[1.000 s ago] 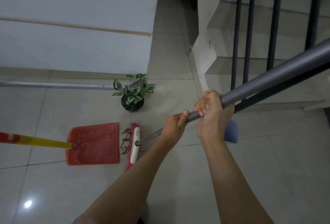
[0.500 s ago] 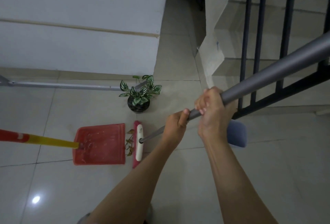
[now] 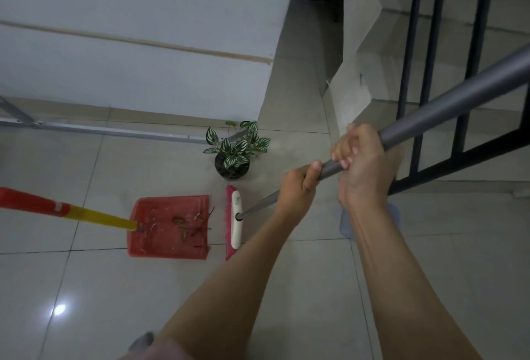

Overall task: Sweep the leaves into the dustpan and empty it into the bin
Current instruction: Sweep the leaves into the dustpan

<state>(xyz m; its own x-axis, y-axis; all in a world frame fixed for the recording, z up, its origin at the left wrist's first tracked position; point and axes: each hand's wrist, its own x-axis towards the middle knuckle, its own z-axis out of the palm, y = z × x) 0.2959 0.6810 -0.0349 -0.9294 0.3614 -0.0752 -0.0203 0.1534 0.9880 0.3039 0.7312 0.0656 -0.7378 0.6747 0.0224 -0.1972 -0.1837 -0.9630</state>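
A red dustpan (image 3: 155, 242) lies flat on the tiled floor, its red-and-yellow handle (image 3: 66, 211) reaching off to the left. Several dry brown leaves (image 3: 190, 223) lie inside it near the open lip. The broom head (image 3: 234, 222), pink bristles under a white bar, stands just right of the lip. Its grey pole (image 3: 447, 107) rises toward the upper right. My left hand (image 3: 298, 187) grips the pole lower down and my right hand (image 3: 362, 161) grips it just above. No bin is in view.
A small potted plant (image 3: 233, 153) with striped leaves stands right behind the broom head. A white wall (image 3: 137, 29) with a metal rail (image 3: 109, 131) at its foot lies beyond. Black stair railing (image 3: 430, 72) stands at right. A blue object (image 3: 394, 213) shows behind my right wrist.
The broom head has pushed the leaves leftward off the floor into the dustpan. The view has shifted, so everything sits further right in frame.
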